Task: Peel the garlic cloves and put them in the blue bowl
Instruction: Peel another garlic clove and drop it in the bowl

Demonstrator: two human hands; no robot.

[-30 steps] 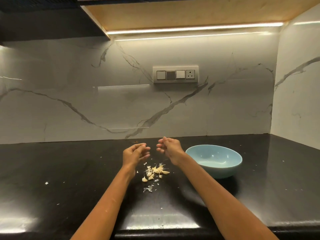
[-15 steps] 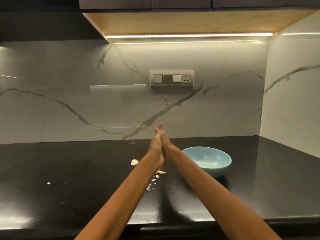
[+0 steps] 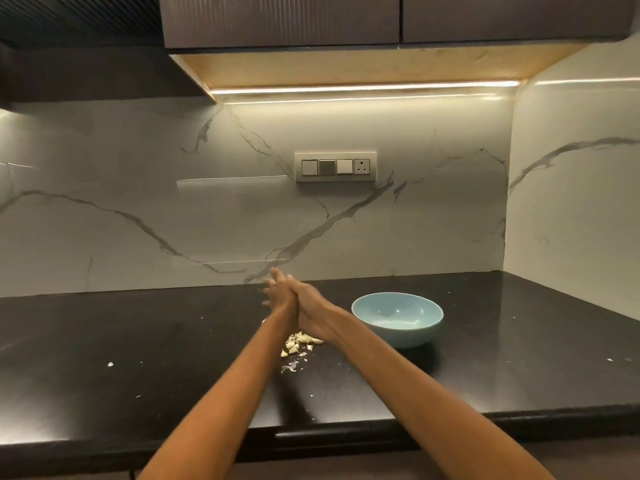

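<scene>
Fingers: those of the left hand (image 3: 281, 299) point up and away, mostly straight and slightly fanned at the tips. The right hand (image 3: 313, 315) lies palm to palm against it, its fingers laid over the left. Whether a clove sits between the palms cannot be told; the contact face is hidden.

Both hands hover above the black counter (image 3: 138, 341), directly over the garlic cloves (image 3: 300, 342), which lie in a small loose pile just left of the blue bowl (image 3: 397, 318). The bowl looks empty from here, though its near inner wall is cut off by the rim.

Handling, judged: cloves are small, light and firm, with a dry papery skin that flakes and slips. Best taken one at a time in a thumb-and-forefinger pinch across the fat middle, the skin started at the blunt root end. A peeled clove is likely slightly tacky and easy to drop. The bowl seems glazed and smooth, so it may slide if knocked.

Hard to make out: peeled versus unpeeled cloves in the pile, as they are too small. A pale scrap of loose skin (image 3: 291, 366) lies nearer the person, and white flecks (image 3: 110, 364) dot the counter further left. The left wrist hides part of the pile.
</scene>
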